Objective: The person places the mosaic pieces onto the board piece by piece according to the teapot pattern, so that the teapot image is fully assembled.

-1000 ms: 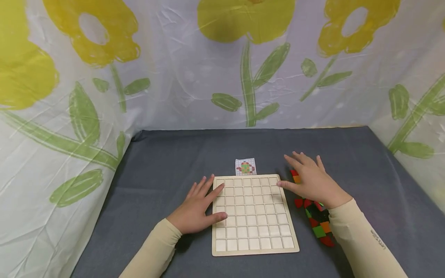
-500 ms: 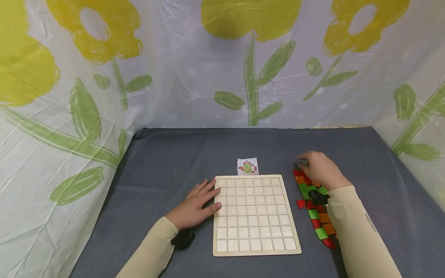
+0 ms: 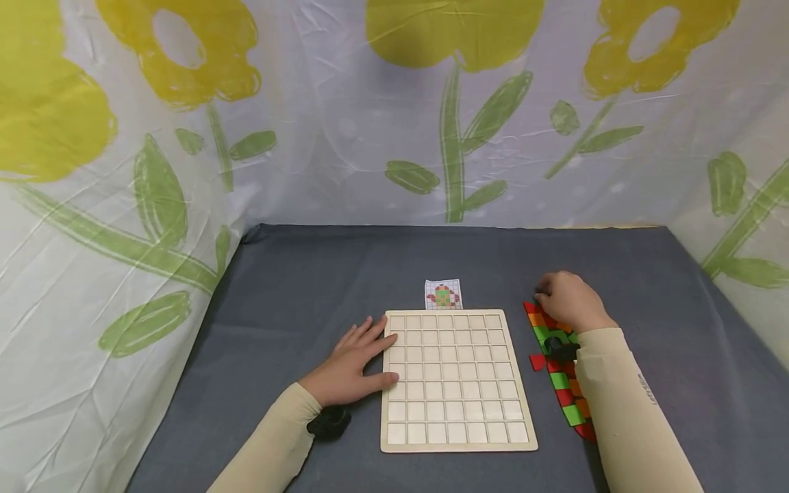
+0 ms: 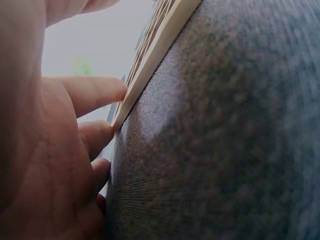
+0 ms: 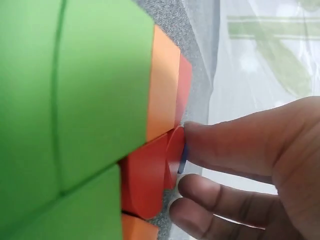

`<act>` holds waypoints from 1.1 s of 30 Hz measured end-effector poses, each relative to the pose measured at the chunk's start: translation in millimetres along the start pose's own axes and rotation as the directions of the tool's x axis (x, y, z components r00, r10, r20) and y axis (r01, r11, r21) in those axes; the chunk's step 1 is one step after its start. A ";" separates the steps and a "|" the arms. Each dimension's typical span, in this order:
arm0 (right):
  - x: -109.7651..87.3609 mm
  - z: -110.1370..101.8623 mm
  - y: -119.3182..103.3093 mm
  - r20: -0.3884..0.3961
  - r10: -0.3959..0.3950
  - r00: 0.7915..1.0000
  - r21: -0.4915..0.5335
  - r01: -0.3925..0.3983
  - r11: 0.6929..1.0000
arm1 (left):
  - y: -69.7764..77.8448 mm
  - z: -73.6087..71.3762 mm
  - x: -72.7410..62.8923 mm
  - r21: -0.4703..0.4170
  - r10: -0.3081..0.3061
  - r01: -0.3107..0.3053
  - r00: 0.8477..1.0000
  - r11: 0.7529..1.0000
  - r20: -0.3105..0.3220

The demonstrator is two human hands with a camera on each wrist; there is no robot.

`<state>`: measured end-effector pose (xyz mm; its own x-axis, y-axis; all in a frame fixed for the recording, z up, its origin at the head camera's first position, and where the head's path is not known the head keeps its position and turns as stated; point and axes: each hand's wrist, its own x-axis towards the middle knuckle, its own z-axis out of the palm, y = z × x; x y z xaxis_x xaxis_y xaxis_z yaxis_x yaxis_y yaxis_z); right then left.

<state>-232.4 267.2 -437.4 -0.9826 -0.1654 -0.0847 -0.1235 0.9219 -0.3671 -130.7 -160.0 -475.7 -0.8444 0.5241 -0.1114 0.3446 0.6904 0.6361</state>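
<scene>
My left hand (image 3: pixel 351 366) lies with spread fingers on the left edge of a pale wooden grid board (image 3: pixel 459 448). In the left wrist view, its fingertips touch the rim of the board (image 4: pixel 155 55). The squares of the grid hold nothing. My right hand (image 3: pixel 570 300) is at the far end of a row of red, orange and green tiles (image 3: pixel 559 381). In the right wrist view, the thumb and curled fingers pinch a thin blue piece (image 5: pixel 183 160), seen nearly edge-on. A red tile (image 5: pixel 174 150) leans right beside the thumb tip.
Behind the board is a small printed card (image 3: pixel 443 295) with a coloured grid pattern. One red tile (image 3: pixel 537 362) lies apart, left of the row. Dark grey cloth (image 3: pixel 333 267) covers the table, and a flower-printed curtain (image 3: pixel 320 137) hangs behind it.
My right hand has gone from spread fingers over the board's far right corner to curled fingers at the far end of the tiles. My left hand stays on the board's edge.
</scene>
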 end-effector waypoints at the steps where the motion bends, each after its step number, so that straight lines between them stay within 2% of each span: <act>1: -0.2 0.2 -0.3 -0.001 0.008 1.000 -0.001 -0.008 1.000 | 0.0 -0.3 0.1 0.001 0.001 -0.001 1.000 1.000 0.001; 5: 1.5 0.7 -1.5 -0.012 0.029 1.000 0.012 -0.029 1.000 | -0.4 -1.3 0.1 -0.002 -0.004 0.004 1.000 1.000 0.000; 11: 6.0 1.3 -3.7 -0.018 0.015 1.000 0.037 -0.014 0.999 | -0.6 -2.3 -0.3 0.010 -0.001 0.001 1.000 1.000 -0.008; 21: 2.2 -0.9 -2.2 -0.050 0.005 0.999 0.047 -0.002 0.999 | -2.4 -1.2 1.8 0.034 0.022 -0.023 1.000 0.999 0.023; 27: 1.2 -6.8 -8.6 -0.074 -0.057 0.996 0.029 0.060 0.998 | 0.1 -3.7 3.5 0.025 0.012 -0.013 0.999 1.000 0.040; 33: -2.1 -10.5 -24.1 -0.042 -0.168 0.985 0.054 0.170 0.984 | -0.2 -2.5 4.6 0.044 0.015 -0.017 0.999 0.999 0.049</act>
<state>-228.7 249.1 -418.6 -0.9529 -0.3028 0.0174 -0.2811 0.8600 -0.4259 -135.7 -159.0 -474.5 -0.8182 0.5578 -0.1394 0.3766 0.7030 0.6033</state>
